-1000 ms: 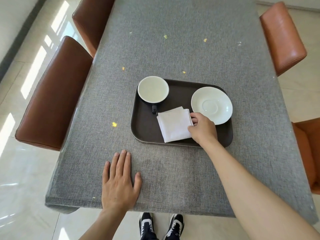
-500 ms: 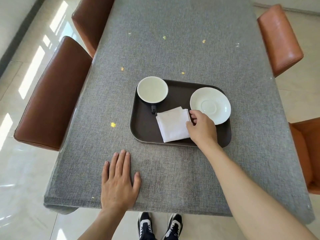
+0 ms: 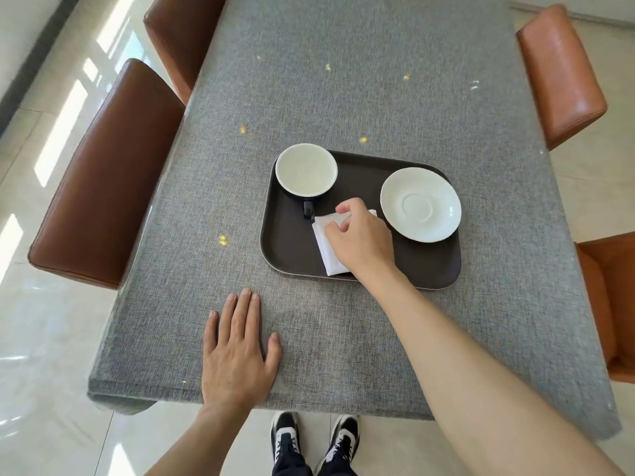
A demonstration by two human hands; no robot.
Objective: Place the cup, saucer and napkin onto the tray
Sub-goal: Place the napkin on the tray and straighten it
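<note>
A dark brown tray (image 3: 292, 249) lies on the grey table. On its far left corner stands a black cup (image 3: 305, 170) with a white inside, its handle pointing toward me. A white saucer (image 3: 421, 204) rests on the tray's right side. Between them lies a folded white napkin (image 3: 331, 259), flat on the tray. My right hand (image 3: 364, 238) covers most of the napkin, with thumb and forefinger curled onto its far left part. My left hand (image 3: 237, 352) lies flat on the table near the front edge, fingers apart and holding nothing.
The grey tablecloth (image 3: 343, 91) carries small yellow specks. Brown leather chairs (image 3: 103, 180) stand along the left side and orange ones (image 3: 560, 73) along the right. The table's front edge is just below my left hand, with my shoes under it.
My right hand has slid left from the napkin's right edge to lie over the napkin. The napkin, cup, saucer and left hand have stayed in place.
</note>
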